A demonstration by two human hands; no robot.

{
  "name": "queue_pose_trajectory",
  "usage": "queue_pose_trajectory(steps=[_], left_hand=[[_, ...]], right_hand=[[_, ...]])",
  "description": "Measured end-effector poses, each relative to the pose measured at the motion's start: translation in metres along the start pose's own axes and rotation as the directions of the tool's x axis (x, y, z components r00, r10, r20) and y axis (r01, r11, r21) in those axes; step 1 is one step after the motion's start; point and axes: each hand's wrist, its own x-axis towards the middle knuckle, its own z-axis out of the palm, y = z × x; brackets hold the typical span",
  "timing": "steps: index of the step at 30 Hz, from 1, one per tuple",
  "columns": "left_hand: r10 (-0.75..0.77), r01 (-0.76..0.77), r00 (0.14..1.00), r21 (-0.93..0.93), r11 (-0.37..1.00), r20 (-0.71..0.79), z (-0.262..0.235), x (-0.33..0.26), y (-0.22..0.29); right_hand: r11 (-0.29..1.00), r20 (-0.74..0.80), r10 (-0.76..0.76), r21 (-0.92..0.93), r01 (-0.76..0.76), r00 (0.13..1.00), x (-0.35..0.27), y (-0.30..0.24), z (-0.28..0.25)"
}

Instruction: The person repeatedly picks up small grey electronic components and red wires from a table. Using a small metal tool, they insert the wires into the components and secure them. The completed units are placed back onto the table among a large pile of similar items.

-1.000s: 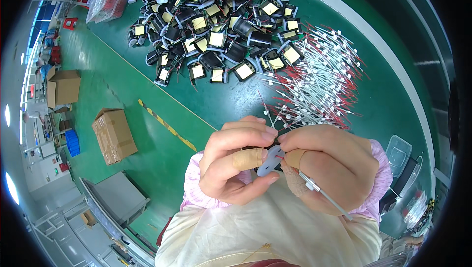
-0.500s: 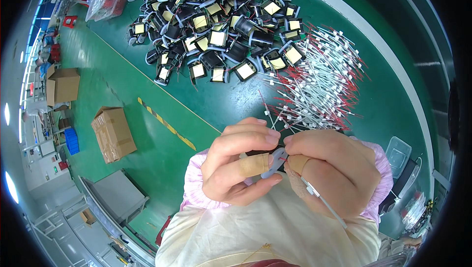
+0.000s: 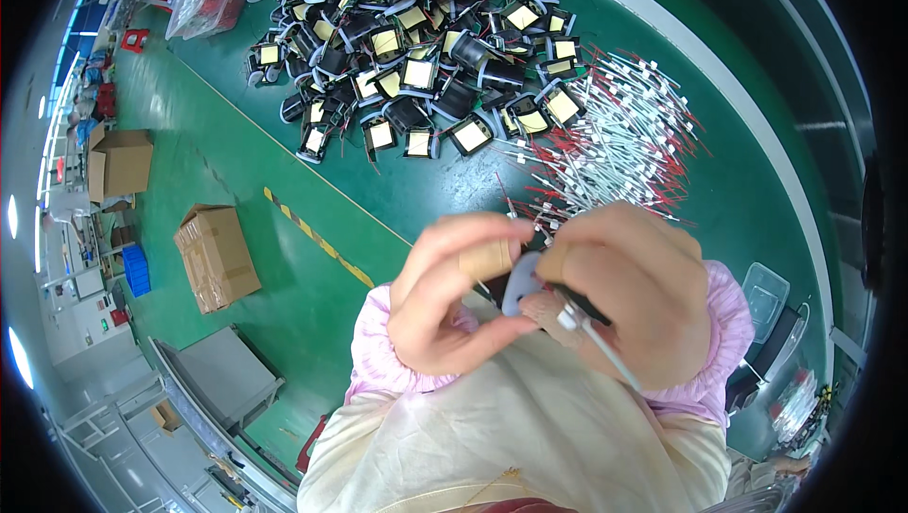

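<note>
My left hand [image 3: 452, 297] is closed, thumb and bandaged forefinger about a small black plastic device with a blue-grey end piece [image 3: 520, 284]. My right hand [image 3: 632, 300] presses against the other side of that piece with curled, slightly blurred fingers. A white cable [image 3: 607, 354] with a small white plug comes out from under the right thumb and slants down to the right. Its far end, at the grey piece, is hidden by fingers. Both hands are raised in front of my cream apron [image 3: 473, 437].
A heap of black devices with pale yellow pads [image 3: 419, 73] covers the back of the green table [image 3: 454, 193]. Right of it lies a pile of white cables with red wire ends [image 3: 619, 139]. A clear plastic box [image 3: 764, 291] sits at the right. Cardboard boxes [image 3: 219, 262] stand on the floor leftward.
Both hands have risen slightly and the grey piece has turned more upright between them. The white cable's plug has shifted up and left with the right hand.
</note>
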Motion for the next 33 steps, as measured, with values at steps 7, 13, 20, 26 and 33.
queue_pose_trajectory(steps=[7, 13, 20, 26, 33], left_hand=[[-0.102, 0.101, 0.995, -0.073, 0.992, -0.004, 0.000, 0.000, -0.009], [0.031, -0.031, 1.000, 0.141, 0.990, 0.005, -0.009, 0.003, -0.005], [0.136, -0.129, 0.991, 0.266, 0.955, -0.008, -0.014, 0.005, -0.005], [0.040, -0.040, 0.999, 0.249, 0.968, 0.007, -0.023, 0.008, 0.001], [-0.131, 0.132, 0.991, -0.147, 0.980, 0.013, -0.024, -0.001, -0.010]], right_hand=[[0.906, 0.135, 0.268, 0.302, -0.297, 0.954, 0.006, -0.009, -0.015], [0.940, 0.041, 0.205, 0.270, -0.209, 0.978, 0.004, -0.005, -0.001], [0.948, 0.087, 0.268, 0.154, -0.279, 0.959, 0.010, -0.010, 0.003], [0.982, 0.194, 0.185, -0.061, -0.176, 0.963, 0.013, -0.007, 0.001], [0.988, 0.262, 0.150, -0.002, -0.155, 0.953, 0.015, -0.004, 0.007]])
